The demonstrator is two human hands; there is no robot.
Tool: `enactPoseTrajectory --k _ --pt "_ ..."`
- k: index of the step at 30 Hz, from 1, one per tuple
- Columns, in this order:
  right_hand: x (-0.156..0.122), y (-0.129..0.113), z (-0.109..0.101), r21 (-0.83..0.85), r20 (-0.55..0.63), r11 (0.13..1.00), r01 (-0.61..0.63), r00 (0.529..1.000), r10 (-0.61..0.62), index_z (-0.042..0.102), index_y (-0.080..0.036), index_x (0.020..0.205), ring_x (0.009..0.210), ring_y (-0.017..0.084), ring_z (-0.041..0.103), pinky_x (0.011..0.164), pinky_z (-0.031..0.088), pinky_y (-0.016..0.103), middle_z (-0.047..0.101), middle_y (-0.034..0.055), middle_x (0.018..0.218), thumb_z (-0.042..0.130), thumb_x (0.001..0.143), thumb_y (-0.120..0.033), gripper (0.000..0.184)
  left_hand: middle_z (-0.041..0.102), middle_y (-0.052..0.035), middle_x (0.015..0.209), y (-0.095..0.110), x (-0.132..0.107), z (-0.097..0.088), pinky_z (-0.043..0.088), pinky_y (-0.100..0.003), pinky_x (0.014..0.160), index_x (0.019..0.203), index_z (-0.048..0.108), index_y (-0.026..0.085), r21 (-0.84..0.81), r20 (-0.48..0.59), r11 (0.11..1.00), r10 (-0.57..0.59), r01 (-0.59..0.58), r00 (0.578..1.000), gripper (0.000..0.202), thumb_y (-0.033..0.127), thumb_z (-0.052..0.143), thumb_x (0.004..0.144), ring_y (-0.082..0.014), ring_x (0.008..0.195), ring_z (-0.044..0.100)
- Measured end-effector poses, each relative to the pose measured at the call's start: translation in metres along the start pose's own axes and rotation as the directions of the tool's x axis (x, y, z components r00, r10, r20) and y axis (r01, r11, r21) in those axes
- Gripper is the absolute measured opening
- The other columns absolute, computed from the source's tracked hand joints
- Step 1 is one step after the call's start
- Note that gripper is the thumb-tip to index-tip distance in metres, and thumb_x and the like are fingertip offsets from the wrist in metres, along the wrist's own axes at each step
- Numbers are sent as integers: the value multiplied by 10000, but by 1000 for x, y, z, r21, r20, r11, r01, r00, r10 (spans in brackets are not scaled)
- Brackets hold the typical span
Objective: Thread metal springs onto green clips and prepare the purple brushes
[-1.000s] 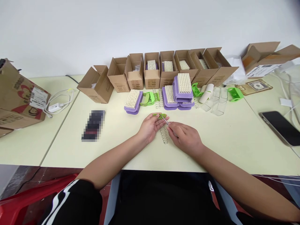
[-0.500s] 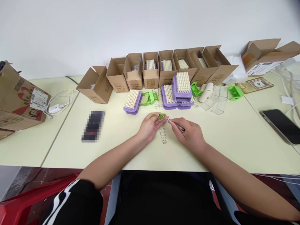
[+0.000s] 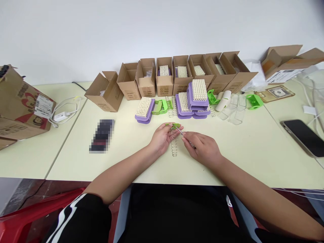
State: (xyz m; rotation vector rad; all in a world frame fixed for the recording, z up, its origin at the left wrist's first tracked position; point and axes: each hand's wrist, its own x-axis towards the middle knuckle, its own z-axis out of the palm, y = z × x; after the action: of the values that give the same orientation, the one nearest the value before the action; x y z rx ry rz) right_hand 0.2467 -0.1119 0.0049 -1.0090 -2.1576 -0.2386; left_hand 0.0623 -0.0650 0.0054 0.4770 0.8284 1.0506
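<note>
My left hand (image 3: 162, 137) is closed on a small green plastic part (image 3: 176, 125) over the middle of the table. A thin wire spring (image 3: 174, 147) hangs down below that part, its lower coils loose. My right hand (image 3: 202, 146) grips a screwdriver (image 3: 179, 130) by its handle, the metal shaft slanting up and left. The tip meets the green part, though the exact contact spot is too small to make out. Beyond my hands lie purple-based brushes with cream bristles (image 3: 143, 108), more green plastic pieces (image 3: 160, 107) and further springs (image 3: 174, 103).
Several open cardboard boxes (image 3: 148, 90) line the wall, some holding brushes. Clear plastic pieces (image 3: 236, 116), a cream cylinder (image 3: 224, 101) and a green bracket (image 3: 254, 102) lie to the right. A phone (image 3: 303, 136) is far right; a white cable (image 3: 72, 109) lies left.
The screwdriver handle has swung slightly down and left, so its shaft stands steeper. The hanging spring has shifted a little to the left. Both hands keep their grips.
</note>
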Motion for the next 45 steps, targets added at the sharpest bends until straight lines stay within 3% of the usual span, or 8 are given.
enactPoseTrajectory --k 6,18,29,45 --pt "5 -3 -4 -27 -32 998 53 998 -54 650 -189 1072 885 200 805 784 649 311 820 56 965 678 999 -158 84 781 -148 1106 -1 0 0 575 -374 992 995 608 157 8 -8 1000 9 -9 1000 39 181 638 992 -256 1092 783" --pt "4 -2 -4 5 -44 999 49 998 -48 647 -199 1094 908 200 805 815 652 314 822 58 988 663 1001 -153 105 780 -160 1124 0 1 1 563 -398 1016 1001 619 154 18 -25 1000 17 -17 1000 31 183 629 1004 -266 1107 778" --pt "0 2 0 34 -70 997 -65 995 67 650 -211 1110 838 190 804 728 629 286 823 43 957 660 1020 -193 93 779 -164 1123 1 2 1 536 -434 1097 1000 625 151 -6 -14 1000 26 -26 1000 32 181 631 1006 -255 1095 784" --pt "2 -8 12 -66 -13 998 18 1000 -19 654 -182 1137 979 209 794 878 629 319 821 74 1039 646 1029 -176 109 786 -159 1109 0 7 1 556 -421 1085 968 615 150 -46 -76 999 4 -8 997 69 152 571 1022 -245 1096 784"
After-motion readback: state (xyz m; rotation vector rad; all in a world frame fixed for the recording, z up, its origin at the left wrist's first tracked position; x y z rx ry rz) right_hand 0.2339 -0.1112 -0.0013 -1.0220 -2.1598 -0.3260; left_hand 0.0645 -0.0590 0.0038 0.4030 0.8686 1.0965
